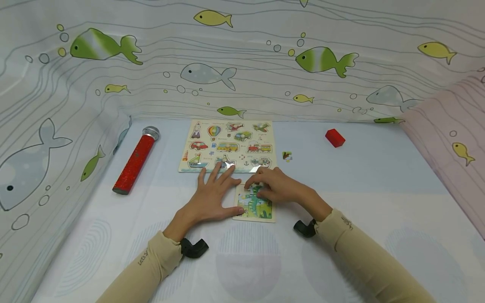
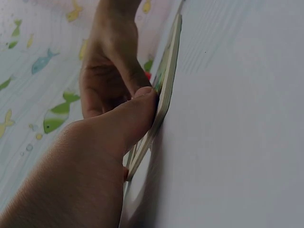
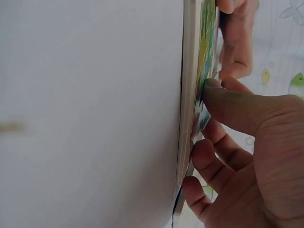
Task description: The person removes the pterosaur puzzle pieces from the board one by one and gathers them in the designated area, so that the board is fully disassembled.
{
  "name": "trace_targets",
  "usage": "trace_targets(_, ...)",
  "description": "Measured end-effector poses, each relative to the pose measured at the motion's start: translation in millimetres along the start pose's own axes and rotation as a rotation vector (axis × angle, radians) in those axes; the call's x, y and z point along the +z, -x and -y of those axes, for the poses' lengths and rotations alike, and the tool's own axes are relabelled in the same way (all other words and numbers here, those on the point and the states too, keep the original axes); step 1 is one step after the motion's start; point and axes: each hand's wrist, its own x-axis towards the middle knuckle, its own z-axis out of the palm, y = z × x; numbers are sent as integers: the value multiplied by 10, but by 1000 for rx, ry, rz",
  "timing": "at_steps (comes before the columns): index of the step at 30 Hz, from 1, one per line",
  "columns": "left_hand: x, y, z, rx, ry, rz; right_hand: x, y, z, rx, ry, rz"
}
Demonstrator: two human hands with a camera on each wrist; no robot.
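Note:
A small jigsaw puzzle point(image 1: 254, 210) in a pale wooden frame, with a green and teal picture, lies flat on the table. My left hand point(image 1: 214, 198) has its fingers spread beside it, the thumb resting on the puzzle's left edge. Over the upper part of the puzzle, my right hand point(image 1: 278, 185) bends its fingers and pinches a puzzle piece point(image 3: 204, 118), which stands tilted from the board in the right wrist view. The hand partly covers this piece. Left fingertips touch the lower edge of a vehicle peg board point(image 1: 212, 158) lying behind.
One loose puzzle piece point(image 1: 287, 156) lies right of the peg board. A red block point(image 1: 335, 138) is farther right, and a red microphone point(image 1: 136, 160) lies at the left. Fish-patterned cloth point(image 1: 261, 54) rises behind the table and at the sides.

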Motion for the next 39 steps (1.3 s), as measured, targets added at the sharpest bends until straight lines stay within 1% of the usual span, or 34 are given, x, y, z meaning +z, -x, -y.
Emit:
trace_targets(7,-9,-2,3,-3,4,5,-18,21,-23,1,-40,-26)
trace_targets(11,-17,-2,-1,-3,5,3,-28,24,-52,-6,-45,-38)
trace_targets(19,-34,-9,-10,-5,3,4,-40,20,-88,1,-103,-25)
trace_targets(23,-38,-10,-11,-5,5,6,-38,23,-92,0,-98,-40)
trace_targets(31,-38,-8,-13,-2,12,2,-33,45,-61,44,-83,-65)
trace_targets(35,-36,1,-11,-4,14,6,-23,47,-64,22,-122,-78)
trace_targets(39,-38,8,-11,-9,16,6,-11,44,-70,-2,-192,-77)
